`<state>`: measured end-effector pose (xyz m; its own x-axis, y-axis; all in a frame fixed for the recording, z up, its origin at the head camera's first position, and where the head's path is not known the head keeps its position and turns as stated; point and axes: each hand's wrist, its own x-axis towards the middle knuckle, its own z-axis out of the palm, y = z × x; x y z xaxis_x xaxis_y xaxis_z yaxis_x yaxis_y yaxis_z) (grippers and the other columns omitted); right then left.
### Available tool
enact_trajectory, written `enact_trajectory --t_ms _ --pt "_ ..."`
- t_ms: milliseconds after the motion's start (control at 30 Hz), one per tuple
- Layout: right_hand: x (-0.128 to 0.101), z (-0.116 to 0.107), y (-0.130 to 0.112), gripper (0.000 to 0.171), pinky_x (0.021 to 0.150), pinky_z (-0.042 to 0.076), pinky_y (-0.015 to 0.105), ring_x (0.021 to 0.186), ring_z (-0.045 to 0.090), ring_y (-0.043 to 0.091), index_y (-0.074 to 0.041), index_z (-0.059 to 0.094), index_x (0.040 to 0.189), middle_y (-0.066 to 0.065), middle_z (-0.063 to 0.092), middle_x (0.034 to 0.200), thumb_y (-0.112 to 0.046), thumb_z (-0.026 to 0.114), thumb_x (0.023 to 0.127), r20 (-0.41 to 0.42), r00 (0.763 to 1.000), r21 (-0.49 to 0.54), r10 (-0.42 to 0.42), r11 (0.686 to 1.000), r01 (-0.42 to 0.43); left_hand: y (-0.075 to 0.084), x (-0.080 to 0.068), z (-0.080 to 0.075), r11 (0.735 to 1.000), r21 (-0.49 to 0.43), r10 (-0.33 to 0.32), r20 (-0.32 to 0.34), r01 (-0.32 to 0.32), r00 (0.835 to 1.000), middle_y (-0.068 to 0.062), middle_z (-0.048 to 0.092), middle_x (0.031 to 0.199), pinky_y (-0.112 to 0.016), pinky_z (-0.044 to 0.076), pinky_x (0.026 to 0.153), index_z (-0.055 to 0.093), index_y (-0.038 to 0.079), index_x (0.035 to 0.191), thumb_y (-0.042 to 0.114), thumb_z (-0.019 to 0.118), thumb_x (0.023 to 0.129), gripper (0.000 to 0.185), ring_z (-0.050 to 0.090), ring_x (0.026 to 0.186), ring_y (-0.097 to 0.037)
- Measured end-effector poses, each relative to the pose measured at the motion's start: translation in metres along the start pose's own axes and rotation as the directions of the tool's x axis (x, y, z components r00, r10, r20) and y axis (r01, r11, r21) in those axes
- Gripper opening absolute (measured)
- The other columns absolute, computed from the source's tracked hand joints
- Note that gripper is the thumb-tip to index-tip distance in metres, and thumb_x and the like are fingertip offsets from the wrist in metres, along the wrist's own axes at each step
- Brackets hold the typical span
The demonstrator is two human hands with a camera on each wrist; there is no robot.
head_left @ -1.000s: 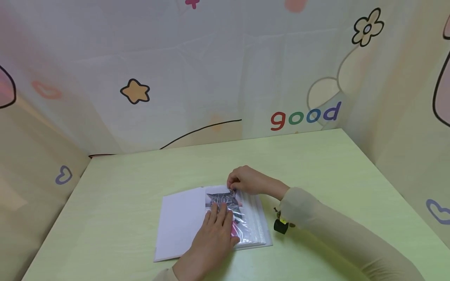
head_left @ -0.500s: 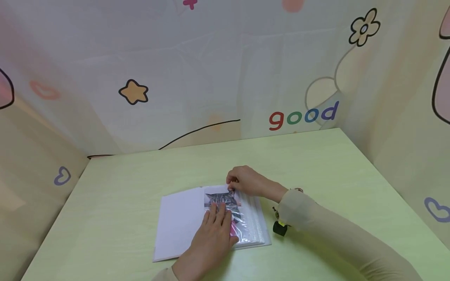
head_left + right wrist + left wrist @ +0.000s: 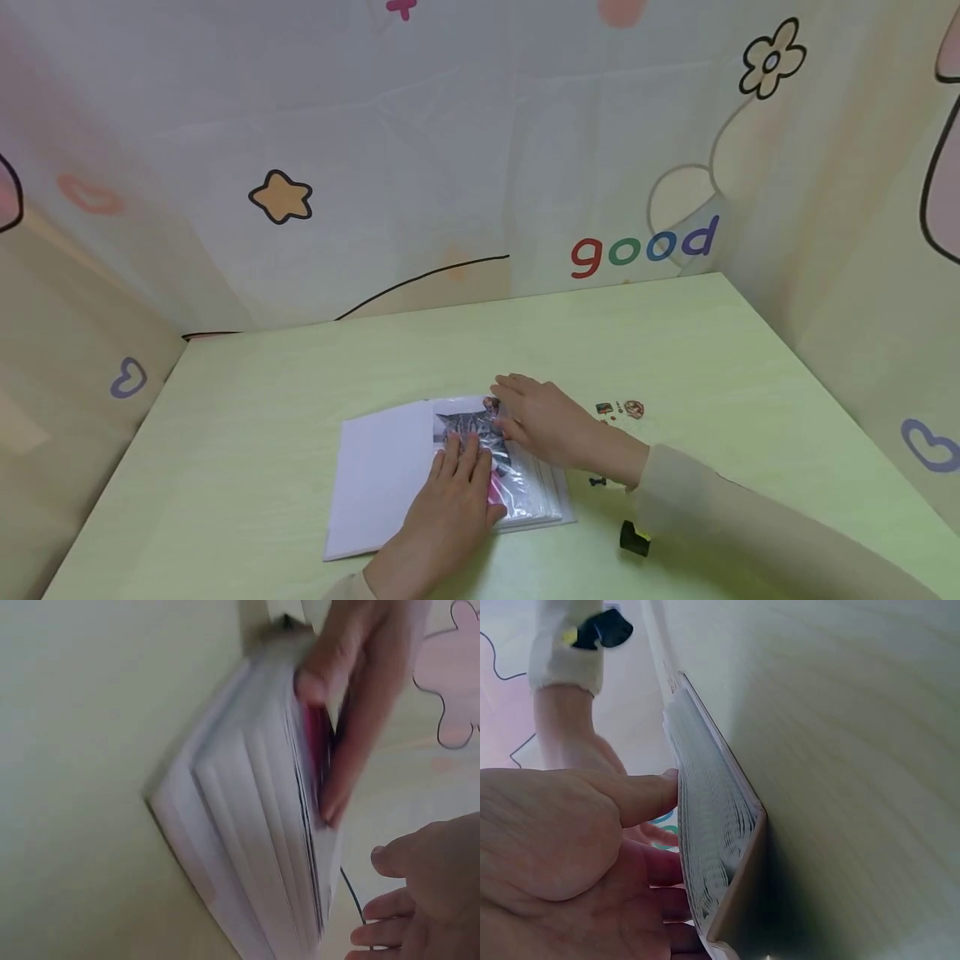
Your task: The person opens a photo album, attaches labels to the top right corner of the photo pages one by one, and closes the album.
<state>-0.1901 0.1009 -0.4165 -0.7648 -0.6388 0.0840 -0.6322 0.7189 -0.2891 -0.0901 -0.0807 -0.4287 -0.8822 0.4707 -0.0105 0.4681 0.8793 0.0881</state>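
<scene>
One photo album (image 3: 382,475), spread on table (image 3: 262,467). Step, seemingly: decorating cat picture (image 3: 480,425); next move likely calls for light press on small patch (image 3: 491,405), perhaps sticker, too tiny to confirm. Album's clear pocket (image 3: 528,500): holds picture. Left hand (image 3: 453,508) flat over pocket, right hand (image 3: 543,421) loose at album's upper right; neither grasping anything. Cutouts (image 3: 633,408) right of album.

A pale green table (image 3: 285,375) fills the lower frame. Behind it, a pale printed curtain (image 3: 420,167) carries an orange star (image 3: 281,197) upper left, a black-outlined flower (image 3: 772,58) upper right and, right of centre, "good" lettering (image 3: 645,247) (each letter differently coloured).
</scene>
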Motion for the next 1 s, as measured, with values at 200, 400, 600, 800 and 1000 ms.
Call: enact_trajectory --t_ms 200,400,600,800,1000 --pt "-0.013 0.014 -0.015 0.057 0.116 0.035 0.058 0.152 0.031 0.036 0.002 0.041 0.155 0.019 0.036 0.163 -0.032 0.049 0.11 0.1 0.995 -0.074 -0.02 0.997 0.027 -0.002 -0.002 0.001 1.0 -0.008 -0.002 0.007 0.002 1.0 -0.027 0.04 0.158 -0.055 0.035 0.117 0.049 -0.007 0.148 0.04 0.061 0.102 0.067 0.033 0.148 -0.046" --pt "-0.013 0.02 -0.023 0.054 0.118 0.033 0.055 0.152 0.032 0.028 -0.004 0.045 0.155 0.01 0.037 0.164 -0.032 0.047 0.11 0.153 0.987 -0.195 0.04 0.981 -0.009 -0.001 -0.002 0.003 1.0 -0.023 0.011 -0.005 -0.011 1.0 -0.029 0.04 0.157 -0.057 0.035 0.116 0.05 -0.007 0.147 0.039 0.063 0.101 0.066 0.034 0.147 -0.048" --pt "-0.01 0.017 -0.028 0.054 0.118 0.032 0.057 0.151 0.034 0.029 -0.003 0.045 0.155 0.01 0.039 0.163 -0.031 0.048 0.109 0.154 0.985 -0.249 0.074 0.968 -0.033 -0.001 -0.001 0.001 1.0 -0.013 0.0 0.002 0.0 1.0 -0.028 0.04 0.158 -0.056 0.035 0.116 0.05 -0.007 0.147 0.04 0.063 0.102 0.066 0.033 0.148 -0.046" --pt "-0.002 0.017 -0.021 0.055 0.115 0.036 0.059 0.149 0.037 0.031 -0.002 0.046 0.154 0.014 0.041 0.162 -0.032 0.052 0.108 0.134 0.986 -0.31 0.104 0.949 -0.058 0.0 0.0 0.003 1.0 0.018 0.001 0.009 -0.001 1.0 -0.026 0.04 0.158 -0.054 0.034 0.117 0.05 -0.006 0.148 0.042 0.061 0.102 0.067 0.033 0.149 -0.045" --pt "0.006 0.016 -0.013 0.055 0.114 0.037 0.06 0.149 0.036 0.035 0.001 0.045 0.154 0.019 0.038 0.162 -0.029 0.049 0.109 0.14 0.982 -0.241 0.123 0.967 -0.087 0.0 -0.001 0.002 0.999 0.037 -0.005 0.007 0.005 1.0 -0.025 0.041 0.158 -0.053 0.034 0.117 0.051 -0.005 0.147 0.042 0.06 0.102 0.066 0.033 0.148 -0.044"
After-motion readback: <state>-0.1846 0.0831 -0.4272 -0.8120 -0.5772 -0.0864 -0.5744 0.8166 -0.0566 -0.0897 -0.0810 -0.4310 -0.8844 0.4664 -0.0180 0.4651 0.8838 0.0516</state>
